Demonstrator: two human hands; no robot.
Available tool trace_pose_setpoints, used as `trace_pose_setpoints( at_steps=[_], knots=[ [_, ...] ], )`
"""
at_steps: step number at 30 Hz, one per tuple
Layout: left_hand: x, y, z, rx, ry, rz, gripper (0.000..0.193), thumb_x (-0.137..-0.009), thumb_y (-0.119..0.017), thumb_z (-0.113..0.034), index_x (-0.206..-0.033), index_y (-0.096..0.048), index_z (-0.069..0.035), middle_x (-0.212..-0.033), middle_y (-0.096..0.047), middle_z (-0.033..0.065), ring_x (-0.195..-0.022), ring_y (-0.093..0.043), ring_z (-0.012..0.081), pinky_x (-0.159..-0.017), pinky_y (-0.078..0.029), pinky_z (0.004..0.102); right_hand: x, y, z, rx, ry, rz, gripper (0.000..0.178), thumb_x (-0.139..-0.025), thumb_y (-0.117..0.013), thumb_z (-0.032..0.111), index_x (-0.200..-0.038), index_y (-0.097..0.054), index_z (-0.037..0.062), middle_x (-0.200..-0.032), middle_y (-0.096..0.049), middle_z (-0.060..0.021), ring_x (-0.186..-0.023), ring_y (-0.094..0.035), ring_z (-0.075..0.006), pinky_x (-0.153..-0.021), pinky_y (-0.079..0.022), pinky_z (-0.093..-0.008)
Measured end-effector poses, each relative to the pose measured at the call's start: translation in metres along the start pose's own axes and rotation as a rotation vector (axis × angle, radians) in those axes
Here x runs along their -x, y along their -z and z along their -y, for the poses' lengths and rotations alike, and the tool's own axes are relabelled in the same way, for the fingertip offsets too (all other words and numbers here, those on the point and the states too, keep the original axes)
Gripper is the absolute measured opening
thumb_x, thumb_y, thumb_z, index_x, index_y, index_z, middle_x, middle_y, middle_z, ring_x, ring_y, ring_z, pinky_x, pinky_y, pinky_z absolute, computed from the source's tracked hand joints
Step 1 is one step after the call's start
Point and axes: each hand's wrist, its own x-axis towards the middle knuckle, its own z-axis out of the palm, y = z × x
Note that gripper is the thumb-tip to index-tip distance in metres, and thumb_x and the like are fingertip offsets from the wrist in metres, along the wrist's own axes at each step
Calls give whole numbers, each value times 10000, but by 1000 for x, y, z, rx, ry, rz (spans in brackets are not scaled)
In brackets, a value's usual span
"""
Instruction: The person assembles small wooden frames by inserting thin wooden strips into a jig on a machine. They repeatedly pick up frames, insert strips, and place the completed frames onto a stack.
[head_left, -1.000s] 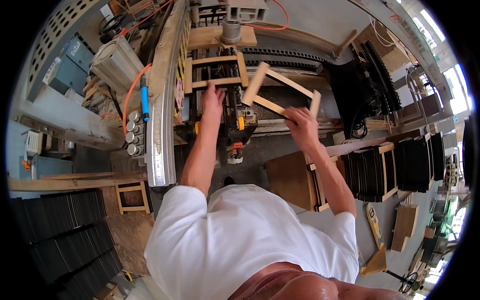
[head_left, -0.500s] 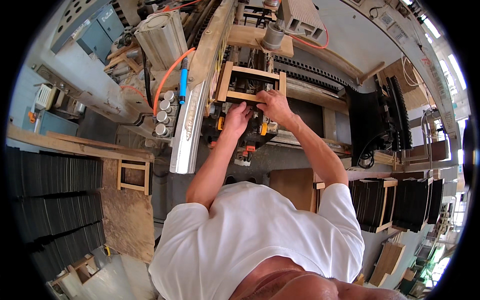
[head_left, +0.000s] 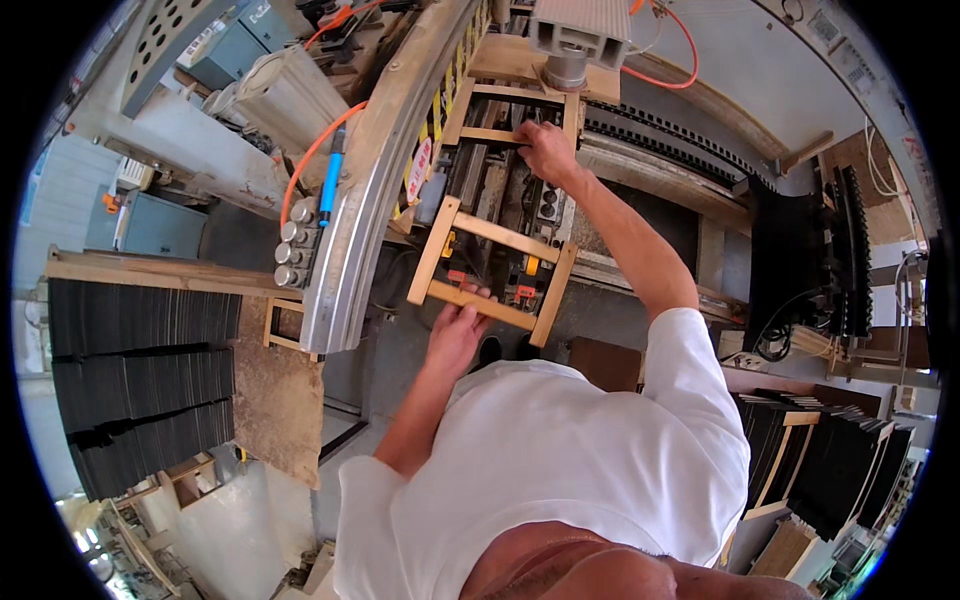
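A light wooden frame [head_left: 433,252] with two side bars and two crossbars is held tilted over the front end of the machine. My left hand [head_left: 460,330] grips its near crossbar, the fingers partly hidden behind the wood. Farther off, a second wooden frame [head_left: 488,135] lies across the machine's rails, just in front of a round metal press head [head_left: 566,70]. My right hand [head_left: 547,153] pinches this frame's near crossbar close to its right side bar; my fingertips are partly hidden.
An aluminium beam [head_left: 340,270] with round knobs [head_left: 291,255] and a blue tube [head_left: 332,185] runs along the left. Black panels stand stacked at left [head_left: 140,345] and right [head_left: 835,475]. A black chain guide [head_left: 850,250] stands right. Another wooden frame [head_left: 268,325] rests on a board.
Both hands were together at one frame's near crossbar. Now my left hand has come back toward me with a second frame, while my right stays at the far one. The view has shifted.
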Motion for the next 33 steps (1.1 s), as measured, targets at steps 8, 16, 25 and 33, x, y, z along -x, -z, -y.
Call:
trace_pose_setpoints(
  at_steps=[8, 16, 25, 33],
  knots=[
    [42, -5, 7, 9, -9, -74, 342, -960, -516, -60, -1300, -482, -48, -1279, -561, 111, -1220, -528, 276, -1047, -416, 434, -18, -13, -14, -50, -54, 16, 204, -690, -624, 27, -894, -626, 33, -817, -663, -183, -865, -626, -380, -775, -493, -470],
    [56, 8, 8, -70, -24, -133, 356, -955, -526, -60, -1308, -486, -44, -1267, -571, 115, -1213, -535, 276, -1045, -418, 440, -21, -5, -22, 78, 50, 91, 242, -724, -626, 74, -962, -582, 63, -878, -673, -159, -949, -615, -359, -816, -451, -488],
    [79, 35, 9, -43, -62, -248, 329, -964, -528, -99, -1286, -500, -43, -1266, -571, 103, -1211, -531, 275, -1028, -438, 450, -23, -2, -27, 246, 102, 166, 269, -728, -611, 113, -997, -597, 116, -853, -681, -119, -873, -623, -285, -794, -376, -412],
    [95, 76, 9, -19, -109, -411, 355, -947, -566, -117, -1287, -481, -57, -1283, -548, 72, -1149, -556, 206, -992, -471, 385, -27, 9, -15, 392, 114, 216, 371, -774, -614, 121, -1145, -602, 133, -886, -692, -94, -972, -592, -260, -858, -360, -415]
  ],
)
